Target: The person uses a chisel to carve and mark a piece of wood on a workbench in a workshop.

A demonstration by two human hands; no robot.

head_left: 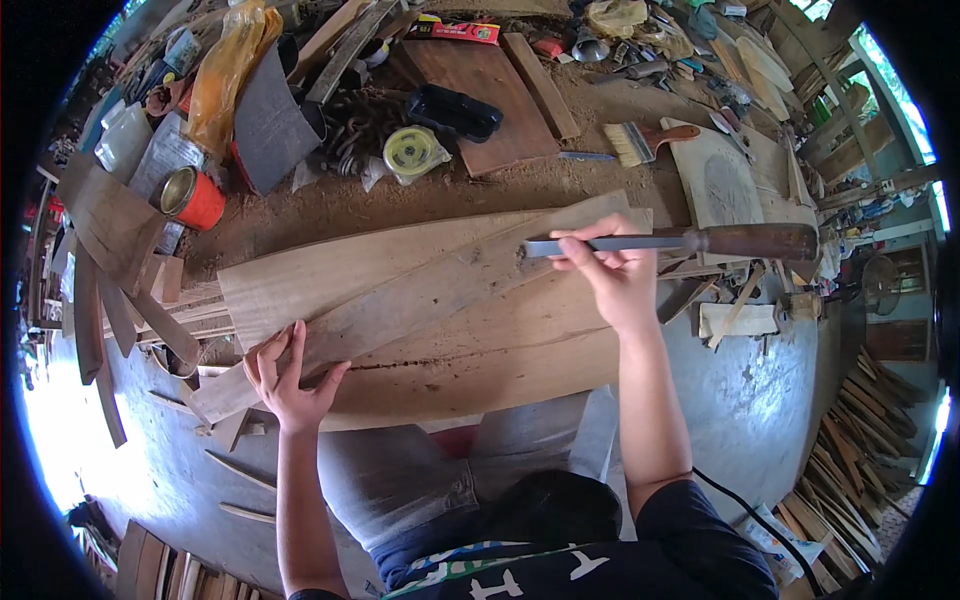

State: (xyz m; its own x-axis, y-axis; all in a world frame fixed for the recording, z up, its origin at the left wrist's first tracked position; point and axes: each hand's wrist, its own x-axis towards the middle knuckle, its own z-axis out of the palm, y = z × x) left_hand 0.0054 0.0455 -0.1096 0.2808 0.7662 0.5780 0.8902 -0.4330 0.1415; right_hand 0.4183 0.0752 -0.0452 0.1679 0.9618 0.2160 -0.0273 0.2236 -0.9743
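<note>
A long narrow board (400,310) lies slantwise across a wider wooden plank (480,355) in front of me. My left hand (290,385) rests on the near left end of the narrow board, fingers and thumb spread. Toward the board's far right end, my right hand (612,275) is closed around the metal blade of a chisel (755,241). The chisel's brown wooden handle points right, and its blade tip meets the board's surface beside a small dark rough patch. Part of the blade is hidden by my fingers. Dark specks dot the board, and a cracked line runs along the plank.
Beyond the plank are a brush (640,143), a yellow-green tape roll (412,152), a black tray (455,112) and a reddish board (490,90). An orange-red can (192,198) stands at left. Wood strips (855,450) are piled on the floor at right.
</note>
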